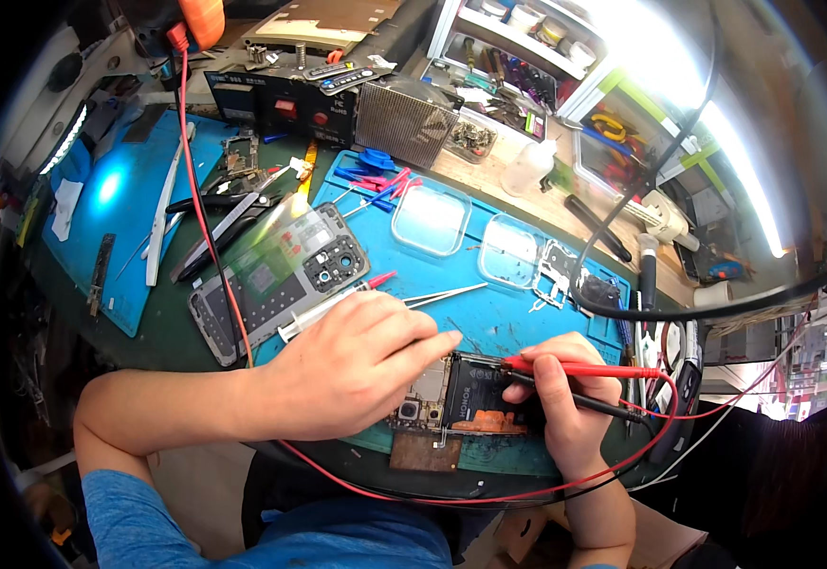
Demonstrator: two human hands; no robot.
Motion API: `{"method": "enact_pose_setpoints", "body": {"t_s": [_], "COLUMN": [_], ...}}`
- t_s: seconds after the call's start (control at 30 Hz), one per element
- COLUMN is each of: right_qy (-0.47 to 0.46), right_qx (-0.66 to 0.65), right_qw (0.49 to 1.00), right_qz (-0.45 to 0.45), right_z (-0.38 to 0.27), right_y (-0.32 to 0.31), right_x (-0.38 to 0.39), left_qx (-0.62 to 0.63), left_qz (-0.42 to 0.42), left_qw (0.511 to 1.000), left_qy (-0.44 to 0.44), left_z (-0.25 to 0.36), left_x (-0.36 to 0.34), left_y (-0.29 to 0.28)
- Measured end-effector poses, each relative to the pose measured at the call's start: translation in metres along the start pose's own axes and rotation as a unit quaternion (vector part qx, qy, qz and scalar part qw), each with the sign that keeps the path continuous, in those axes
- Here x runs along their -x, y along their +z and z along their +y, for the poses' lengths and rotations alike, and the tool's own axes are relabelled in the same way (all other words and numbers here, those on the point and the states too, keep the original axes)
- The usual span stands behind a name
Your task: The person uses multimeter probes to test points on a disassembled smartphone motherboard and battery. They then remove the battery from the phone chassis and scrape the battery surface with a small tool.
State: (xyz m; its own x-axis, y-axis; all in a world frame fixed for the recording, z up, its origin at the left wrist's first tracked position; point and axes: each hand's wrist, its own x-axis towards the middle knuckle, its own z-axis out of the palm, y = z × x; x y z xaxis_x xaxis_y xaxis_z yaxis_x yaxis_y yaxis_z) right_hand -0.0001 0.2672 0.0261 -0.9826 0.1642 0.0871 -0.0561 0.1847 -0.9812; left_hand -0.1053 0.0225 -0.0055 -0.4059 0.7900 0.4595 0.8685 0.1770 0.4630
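Observation:
An opened smartphone (428, 389) lies on the bench in front of me, its circuit board and dark battery (478, 391) exposed. In my right hand (570, 398) are two multimeter test probes, a red probe (613, 370) and a black probe (603, 406), gripped together like chopsticks. Their tips come down at the phone's upper right edge. My left hand (361, 365) reaches over the phone's left part, one finger stretched out and others loosely bent; its thumb is hidden. Behind it lie a syringe (323, 313), tweezers (447, 295) and a detached phone back panel (276, 270).
Red and black leads (413, 500) loop across the near edge. On the blue mat (413, 270) are two clear plastic boxes (432, 220) and small pry tools (380, 180). A cable-hung lens rim (707, 315) arches at right. Hand tools (660, 351) stand beside it.

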Motion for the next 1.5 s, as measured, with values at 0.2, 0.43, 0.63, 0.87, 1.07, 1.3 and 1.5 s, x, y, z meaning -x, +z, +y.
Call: {"method": "enact_pose_setpoints", "body": {"t_s": [0.2,0.43,0.63,0.87,1.07,1.3,1.5], "right_qy": [-0.017,-0.149,-0.035,-0.072,-0.057,-0.131,-0.168], "right_qx": [0.059,0.126,0.039,0.288,0.247,0.347,0.343], "right_qw": [0.998,0.981,0.997,0.954,0.967,0.928,0.923], "right_qz": [-0.030,-0.007,0.051,0.049,-0.021,-0.030,-0.056], "right_z": [-0.016,-0.028,-0.033,-0.049,-0.071,-0.051,-0.049], "right_y": [0.005,0.024,0.023,0.015,-0.013,-0.009,0.001], "right_x": [0.018,0.045,0.043,0.040,0.039,0.035,0.032], "left_qx": [0.119,0.165,0.188,0.133,0.083,0.148,0.134], "left_qz": [0.056,0.005,0.051,0.034,0.049,0.029,0.021], "left_qw": [0.991,0.986,0.980,0.990,0.995,0.983,0.982], "left_qy": [0.010,0.032,0.037,0.007,0.025,0.101,0.130], "left_z": [0.022,0.047,0.057,0.070,0.060,0.051,0.051], "left_x": [-0.009,-0.028,-0.033,-0.044,-0.042,-0.027,-0.023], "left_y": [-0.020,-0.016,-0.006,-0.005,-0.017,-0.019,-0.016]}}
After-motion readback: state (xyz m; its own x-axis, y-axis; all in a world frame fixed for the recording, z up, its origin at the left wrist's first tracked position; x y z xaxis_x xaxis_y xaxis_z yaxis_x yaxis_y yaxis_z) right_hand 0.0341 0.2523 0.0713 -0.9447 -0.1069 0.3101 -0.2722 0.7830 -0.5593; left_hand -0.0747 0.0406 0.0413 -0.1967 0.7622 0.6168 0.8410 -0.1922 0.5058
